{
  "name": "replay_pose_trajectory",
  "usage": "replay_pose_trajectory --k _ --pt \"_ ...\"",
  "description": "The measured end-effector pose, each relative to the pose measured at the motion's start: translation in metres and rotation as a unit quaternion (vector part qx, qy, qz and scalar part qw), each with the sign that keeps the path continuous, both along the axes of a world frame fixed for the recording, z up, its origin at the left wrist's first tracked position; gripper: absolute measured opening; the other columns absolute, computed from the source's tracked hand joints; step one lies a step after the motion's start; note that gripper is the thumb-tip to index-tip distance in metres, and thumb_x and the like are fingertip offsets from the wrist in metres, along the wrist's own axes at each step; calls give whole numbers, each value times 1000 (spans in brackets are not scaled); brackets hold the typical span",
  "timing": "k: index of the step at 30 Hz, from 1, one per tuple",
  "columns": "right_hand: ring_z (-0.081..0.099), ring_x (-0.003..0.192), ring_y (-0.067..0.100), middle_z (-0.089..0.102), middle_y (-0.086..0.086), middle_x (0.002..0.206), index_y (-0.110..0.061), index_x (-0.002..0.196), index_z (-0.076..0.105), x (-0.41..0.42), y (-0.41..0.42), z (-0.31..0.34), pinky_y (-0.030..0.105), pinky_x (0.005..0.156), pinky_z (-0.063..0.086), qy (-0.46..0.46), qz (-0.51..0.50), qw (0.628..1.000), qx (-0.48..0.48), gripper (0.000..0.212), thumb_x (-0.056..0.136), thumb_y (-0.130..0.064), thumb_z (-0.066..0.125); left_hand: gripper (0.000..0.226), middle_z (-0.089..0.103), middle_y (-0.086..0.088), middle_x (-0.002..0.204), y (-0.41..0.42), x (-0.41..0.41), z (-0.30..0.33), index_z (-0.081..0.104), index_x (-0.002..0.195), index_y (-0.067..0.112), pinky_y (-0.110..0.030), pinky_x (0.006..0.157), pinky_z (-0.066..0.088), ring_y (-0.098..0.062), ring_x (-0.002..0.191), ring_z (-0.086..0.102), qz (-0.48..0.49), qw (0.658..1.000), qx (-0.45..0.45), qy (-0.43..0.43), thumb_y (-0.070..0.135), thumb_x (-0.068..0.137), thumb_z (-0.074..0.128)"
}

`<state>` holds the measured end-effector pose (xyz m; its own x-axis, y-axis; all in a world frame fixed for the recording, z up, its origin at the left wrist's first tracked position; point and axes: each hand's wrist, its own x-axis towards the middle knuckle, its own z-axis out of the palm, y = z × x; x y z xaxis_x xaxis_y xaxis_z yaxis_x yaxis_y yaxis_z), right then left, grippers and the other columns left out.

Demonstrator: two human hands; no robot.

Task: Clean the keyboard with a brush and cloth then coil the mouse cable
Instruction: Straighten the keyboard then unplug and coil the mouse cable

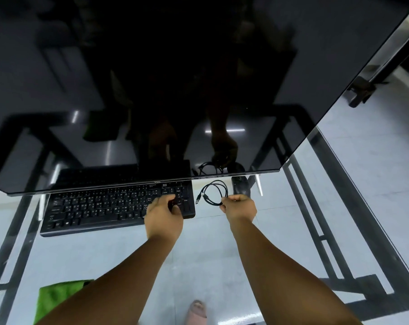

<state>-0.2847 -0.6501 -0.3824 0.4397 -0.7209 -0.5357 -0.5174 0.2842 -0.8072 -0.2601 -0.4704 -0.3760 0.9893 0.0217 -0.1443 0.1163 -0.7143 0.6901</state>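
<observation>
From the head view, the black keyboard [105,205] lies on the glass desk [128,254] below the monitor's [151,78] edge. The left hand [164,213] rests released on its number pad. The right hand [239,205] pinches the coiled mouse cable [211,191] beside the mouse [241,186]. A green cloth [55,299] lies at the near-left edge.

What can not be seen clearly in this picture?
- Head view: the black mouse is partly hidden by the right hand and the dark monitor.
- The black keyboard has legends too small to read; the left hand covers its keypad.
- The green cloth is partly hidden by the left forearm.
- No brush is visible.
</observation>
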Motion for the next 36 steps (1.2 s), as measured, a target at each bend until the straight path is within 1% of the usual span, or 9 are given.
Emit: replay_pose_trajectory --k 4,8,11,15,20,24,27,31,36 --pt "72 62 18 68 1 69 -13 67 62 2 2 1 16 48 49 -3 -15 1000 -8 21 83 -7 75 52 35 2 155 17 -2 -1 41 146 21 -44 113 23 -21 143 29 -51 992 117 13 26 95 49" --pt "73 64 20 68 -3 66 -16 68 67 1 5 1 19 50 48 21 -2 999 -27 18 85 -14 72 54 21 4 161 27 -4 -5 32 150 22 -42 117 20 -17 148 16 -112 985 120 46 31 98 44" --pt "73 69 23 66 -6 61 -17 81 71 -3 10 0 26 55 52 54 12 997 -55 7 85 -19 66 53 26 2 159 44 -5 -3 36 148 19 -42 117 26 -19 147 21 -123 988 91 24 28 98 48" --pt "72 65 22 64 -7 59 -15 90 68 -14 24 1 29 59 57 45 -10 997 -64 10 86 -24 62 48 39 -1 153 78 -10 5 47 142 16 -41 114 32 -21 143 31 -85 995 45 0 22 95 55" --pt "69 57 18 63 -3 64 -12 90 65 -36 82 5 39 66 62 28 20 997 -68 10 88 -21 61 44 47 -4 145 150 -34 8 50 137 16 -39 108 37 -24 136 39 -33 998 58 13 20 94 57" --pt "69 54 19 69 7 76 -13 84 64 -59 146 3 42 64 62 25 101 994 -31 11 87 -23 65 42 51 -4 137 203 -58 9 51 134 16 -41 105 40 -25 130 44 8 997 67 25 20 92 58" --pt "69 51 19 71 13 76 -7 78 62 -73 188 5 45 66 60 48 194 980 -18 20 87 -25 67 45 50 -7 137 233 -72 9 50 133 15 -46 106 38 -29 128 44 41 994 86 45 26 91 60" --pt "71 54 19 73 14 74 -3 75 60 -87 228 11 46 72 61 91 337 937 -13 38 81 -38 74 60 44 -10 140 266 -86 9 45 136 14 -53 103 35 -32 131 39 91 986 120 76 44 87 65" --pt "72 56 23 69 7 67 -9 65 58 -97 258 14 43 70 62 140 441 886 -28 44 67 -42 86 82 45 -13 132 301 -94 3 45 132 6 -46 100 43 -33 121 48 95 984 85 122 57 74 74"
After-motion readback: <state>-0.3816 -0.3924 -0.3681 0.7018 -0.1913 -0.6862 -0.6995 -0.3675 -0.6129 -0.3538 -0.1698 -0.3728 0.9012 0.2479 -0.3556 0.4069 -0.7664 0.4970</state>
